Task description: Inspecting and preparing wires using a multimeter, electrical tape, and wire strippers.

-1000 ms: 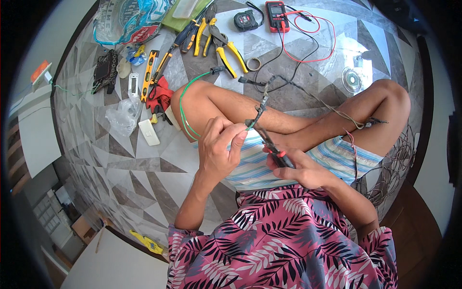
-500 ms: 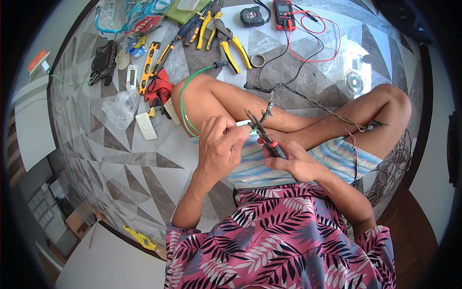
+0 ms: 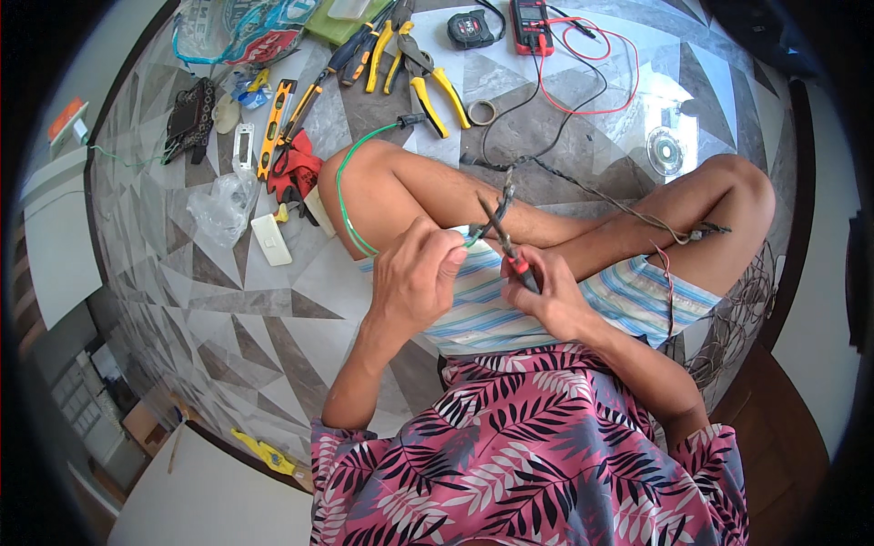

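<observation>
My left hand (image 3: pixel 417 273) is pinched shut on a green wire (image 3: pixel 342 193), close to where it meets a dark taped cable (image 3: pixel 507 189). The wire loops from my fingers over the left knee to a black end piece. My right hand (image 3: pixel 549 289) is wrapped round long-nose pliers (image 3: pixel 517 261) with red and black handles. Their dark jaws point up and away, just right of my left fingertips, in front of the cable. Whether the jaws touch the cable, I cannot tell. My left fingers hide the exact spot where the wire is held.
Beyond my crossed legs lie yellow-handled pliers (image 3: pixel 441 96), a tape measure (image 3: pixel 471 31), a multimeter (image 3: pixel 531 27) with leads, and a tape roll (image 3: pixel 482 113). At the left are a small orange level (image 3: pixel 274 130), red gloves (image 3: pixel 296 168) and a white switch plate (image 3: pixel 270 239). Tangled wires (image 3: pixel 728 332) lie at the right.
The pliers have turned more upright, and their jaws have moved slightly right, away from my left fingertips. My left hand keeps its pinch on the green wire.
</observation>
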A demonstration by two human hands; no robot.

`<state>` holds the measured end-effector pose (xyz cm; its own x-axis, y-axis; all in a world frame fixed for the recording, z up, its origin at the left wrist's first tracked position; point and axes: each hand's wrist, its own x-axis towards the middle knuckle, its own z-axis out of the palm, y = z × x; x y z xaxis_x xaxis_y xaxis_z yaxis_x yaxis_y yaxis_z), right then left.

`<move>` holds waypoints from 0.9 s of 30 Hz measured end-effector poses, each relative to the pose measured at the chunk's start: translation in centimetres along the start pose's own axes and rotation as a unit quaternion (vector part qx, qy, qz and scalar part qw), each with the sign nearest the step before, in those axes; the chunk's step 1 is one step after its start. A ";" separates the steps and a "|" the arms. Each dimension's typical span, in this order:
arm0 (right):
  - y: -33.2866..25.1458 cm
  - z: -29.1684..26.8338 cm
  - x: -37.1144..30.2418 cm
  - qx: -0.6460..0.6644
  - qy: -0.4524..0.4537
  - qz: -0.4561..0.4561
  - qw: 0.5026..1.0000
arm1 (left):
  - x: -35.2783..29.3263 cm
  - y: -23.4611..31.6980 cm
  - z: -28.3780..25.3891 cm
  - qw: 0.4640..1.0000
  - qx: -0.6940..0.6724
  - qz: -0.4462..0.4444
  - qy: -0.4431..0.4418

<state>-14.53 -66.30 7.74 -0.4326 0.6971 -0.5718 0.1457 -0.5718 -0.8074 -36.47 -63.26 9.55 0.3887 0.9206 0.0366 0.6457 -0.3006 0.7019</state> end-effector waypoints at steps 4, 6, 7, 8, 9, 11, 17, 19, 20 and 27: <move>0.2 -1.2 -0.4 0.095 -0.025 0.042 0.994 | 0.1 -0.6 -0.9 0.999 -0.032 0.004 0.008; 0.9 -1.2 -0.8 0.138 -0.054 -0.009 0.989 | 0.2 -0.6 -1.1 0.999 -0.036 -0.024 -0.001; 1.0 -1.0 -1.2 0.155 -0.057 -0.002 0.986 | 0.3 -0.8 -1.0 0.999 -0.037 -0.024 -0.002; 1.1 -0.9 -1.6 0.172 -0.060 0.005 0.983 | 0.2 -1.0 -0.9 1.000 0.006 -0.019 -0.014; 1.1 -0.7 -1.9 0.172 -0.060 0.005 0.983 | 0.1 -1.2 -0.8 0.998 0.049 -0.014 -0.026; 0.8 -0.6 -2.4 0.172 -0.070 0.054 0.981 | -0.2 -1.1 -1.0 0.993 0.086 -0.044 -0.064; 1.7 -0.6 -2.7 0.125 -0.085 0.075 0.986 | -1.2 -2.3 -0.4 0.981 0.165 -0.044 -0.093; 1.2 -0.6 -2.5 0.129 -0.099 0.079 0.983 | -1.1 -2.3 -0.4 0.979 0.174 -0.045 -0.096; 0.8 -0.6 -2.4 0.132 -0.113 0.084 0.981 | -0.9 -2.3 -0.5 0.983 0.156 -0.040 -0.088; 0.6 0.2 -2.7 0.120 -0.135 0.099 0.979 | -0.2 -1.1 -1.3 0.999 0.038 -0.033 -0.009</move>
<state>-13.45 -68.60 8.82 -0.6413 0.4416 -0.6274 0.0504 -0.7917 -0.6088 -38.11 -62.79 9.72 0.3550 0.9346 -0.0205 0.7179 -0.2585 0.6463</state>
